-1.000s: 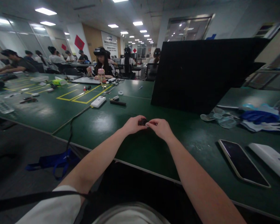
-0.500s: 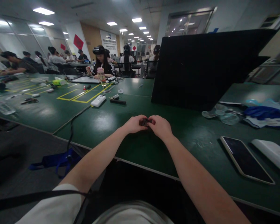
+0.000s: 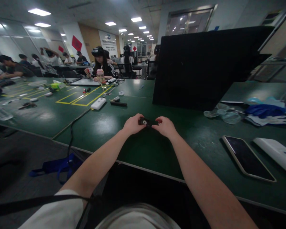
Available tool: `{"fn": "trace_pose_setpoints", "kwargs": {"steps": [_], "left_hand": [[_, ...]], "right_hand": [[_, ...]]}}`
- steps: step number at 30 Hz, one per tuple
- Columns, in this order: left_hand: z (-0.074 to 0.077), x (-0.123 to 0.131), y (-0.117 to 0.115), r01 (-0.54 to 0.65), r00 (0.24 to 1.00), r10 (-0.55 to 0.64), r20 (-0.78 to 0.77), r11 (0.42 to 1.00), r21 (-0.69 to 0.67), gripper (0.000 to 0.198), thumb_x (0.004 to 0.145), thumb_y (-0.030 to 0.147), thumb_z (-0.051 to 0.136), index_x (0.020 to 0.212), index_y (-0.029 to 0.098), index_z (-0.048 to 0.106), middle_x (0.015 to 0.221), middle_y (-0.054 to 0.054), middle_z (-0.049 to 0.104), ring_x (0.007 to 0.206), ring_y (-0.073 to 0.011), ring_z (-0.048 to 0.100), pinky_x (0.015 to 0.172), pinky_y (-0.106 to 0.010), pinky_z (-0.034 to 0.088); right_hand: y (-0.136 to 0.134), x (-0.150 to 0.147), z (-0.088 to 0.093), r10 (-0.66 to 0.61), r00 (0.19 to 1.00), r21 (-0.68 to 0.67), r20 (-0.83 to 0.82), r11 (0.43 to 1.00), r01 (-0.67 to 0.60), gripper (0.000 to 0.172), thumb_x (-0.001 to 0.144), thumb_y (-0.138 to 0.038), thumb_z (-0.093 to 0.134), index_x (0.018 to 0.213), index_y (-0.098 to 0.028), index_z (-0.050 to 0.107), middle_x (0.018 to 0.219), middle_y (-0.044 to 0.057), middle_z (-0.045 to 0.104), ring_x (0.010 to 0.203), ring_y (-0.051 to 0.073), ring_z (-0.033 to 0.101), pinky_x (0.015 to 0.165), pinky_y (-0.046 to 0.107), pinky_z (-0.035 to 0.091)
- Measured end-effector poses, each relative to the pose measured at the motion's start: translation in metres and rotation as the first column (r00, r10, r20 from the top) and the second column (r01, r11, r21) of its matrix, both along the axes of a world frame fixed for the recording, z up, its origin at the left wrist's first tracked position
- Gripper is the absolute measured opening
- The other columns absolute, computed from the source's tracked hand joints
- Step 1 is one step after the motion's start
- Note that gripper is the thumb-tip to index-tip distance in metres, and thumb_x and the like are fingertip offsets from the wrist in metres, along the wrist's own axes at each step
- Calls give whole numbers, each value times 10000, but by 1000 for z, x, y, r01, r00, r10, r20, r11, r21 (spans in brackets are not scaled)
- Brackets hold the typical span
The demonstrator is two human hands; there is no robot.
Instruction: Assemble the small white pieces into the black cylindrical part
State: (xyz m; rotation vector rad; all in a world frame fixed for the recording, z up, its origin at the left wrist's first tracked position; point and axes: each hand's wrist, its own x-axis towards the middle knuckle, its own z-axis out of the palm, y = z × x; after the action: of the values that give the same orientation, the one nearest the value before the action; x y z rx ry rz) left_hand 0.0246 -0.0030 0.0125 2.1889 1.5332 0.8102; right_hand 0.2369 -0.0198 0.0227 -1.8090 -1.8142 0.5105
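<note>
Between my two hands is a small dark oblong part (image 3: 149,122) with a pale round disc at its left end. It hangs just above or rests on the green table; I cannot tell which. My left hand (image 3: 134,124) pinches the end with the disc between thumb and fingers. At the opposite end my right hand (image 3: 166,126) grips it the same way, with a little red showing by the fingertips. Whether it is one piece or two joined pieces is too small to make out.
A large black panel (image 3: 193,70) stands beyond my hands to the right. On the right lie a phone (image 3: 249,159), a white power bank (image 3: 277,156) and blue gloves (image 3: 265,110). Ahead are another white device (image 3: 98,103) and a black bar (image 3: 118,104). A person (image 3: 102,65) sits opposite.
My hands have moved slightly apart, and the dark part between them is now more exposed, its pale disc showing. The camera view has shifted a little.
</note>
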Motion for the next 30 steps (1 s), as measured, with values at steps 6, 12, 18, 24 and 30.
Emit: {"fn": "trace_pose_setpoints", "kwargs": {"steps": [6, 12, 18, 24, 30], "left_hand": [[-2, -4, 6, -109, 993, 108, -43, 994, -18, 469, 805, 468, 726, 1212, 278, 591, 1025, -69, 739, 921, -249, 705, 800, -353, 533], [-3, -7, 9, -139, 989, 138, -52, 990, -27, 474, 811, 480, 716, 1216, 269, 584, 1040, -80, 739, 934, -258, 703, 795, -359, 526], [-4, -7, 10, -107, 994, 108, 25, 993, -53, 484, 801, 460, 736, 1212, 252, 589, 1077, -82, 739, 959, -250, 699, 828, -365, 530], [-2, -1, 6, -15, 988, 32, 153, 994, -108, 468, 777, 441, 759, 1165, 225, 610, 1048, -79, 749, 926, -229, 706, 846, -370, 544], [-4, 4, 4, 82, 965, -57, 257, 992, -90, 492, 752, 384, 782, 1174, 202, 606, 1030, -79, 751, 926, -212, 710, 869, -377, 552]], "right_hand": [[-1, 3, -1, 163, 979, 26, 119, 986, -167, 459, 788, -219, 722, 1244, -251, 686, 1292, 91, 635, 1107, 281, 627, 908, 414, 520], [2, 16, 4, 204, 950, -32, 238, 979, -202, 354, 833, -212, 653, 1176, -253, 729, 1234, 83, 672, 1125, 299, 613, 905, 438, 503], [0, 22, 11, 45, 991, -2, 128, 999, -45, 309, 851, -319, 667, 1145, -229, 701, 1105, 107, 703, 935, 285, 651, 766, 429, 538], [-18, -11, 17, 111, 965, 191, -239, 979, -65, 361, 934, -417, 582, 1247, -236, 576, 1256, 80, 670, 1072, 241, 640, 832, 340, 526], [-21, -22, 11, 156, 976, 166, -152, 977, -130, 305, 917, -398, 609, 1173, -236, 638, 1183, 74, 668, 963, 227, 635, 788, 353, 516]]}}
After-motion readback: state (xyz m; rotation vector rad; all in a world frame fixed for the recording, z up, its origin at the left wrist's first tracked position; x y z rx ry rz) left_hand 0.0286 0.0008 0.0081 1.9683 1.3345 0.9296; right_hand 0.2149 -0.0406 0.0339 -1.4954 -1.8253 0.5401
